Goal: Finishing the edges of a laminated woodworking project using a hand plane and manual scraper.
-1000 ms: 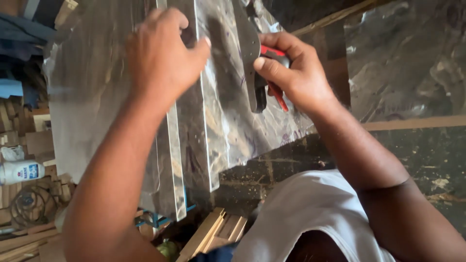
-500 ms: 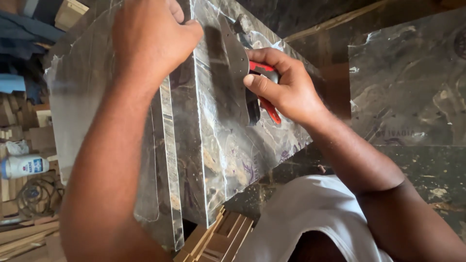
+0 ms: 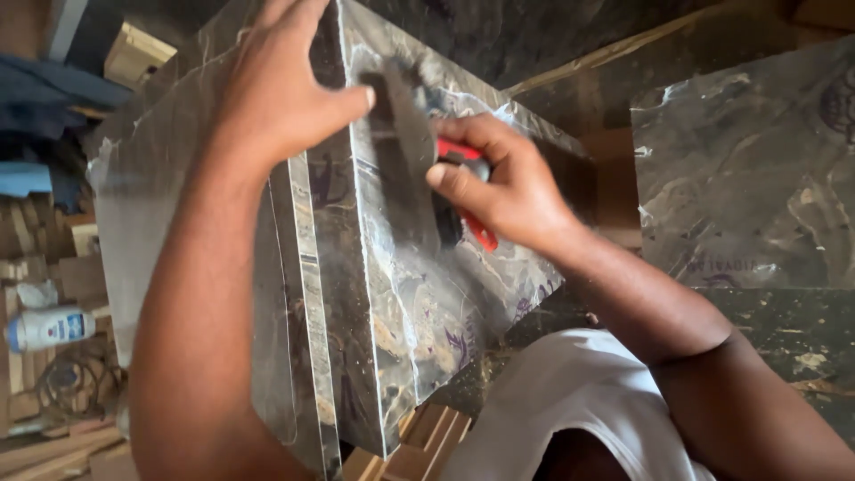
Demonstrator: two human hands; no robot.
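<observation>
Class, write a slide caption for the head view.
Left hand steadies a marble-patterned panel while right hand presses a red-handled tool against it.

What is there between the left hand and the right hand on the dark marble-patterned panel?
In the head view, a raised vertical edge strip of the dark marble-patterned panel separates the left hand from the right hand, which holds a red-handled tool.

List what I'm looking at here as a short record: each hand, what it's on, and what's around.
left hand: pressed flat on the marbled dark panel
right hand: gripping a red-handled tool, its blade on the panel
panel cover: clear film
beside: second marbled sheet, white bottle
below: wooden strips
</observation>
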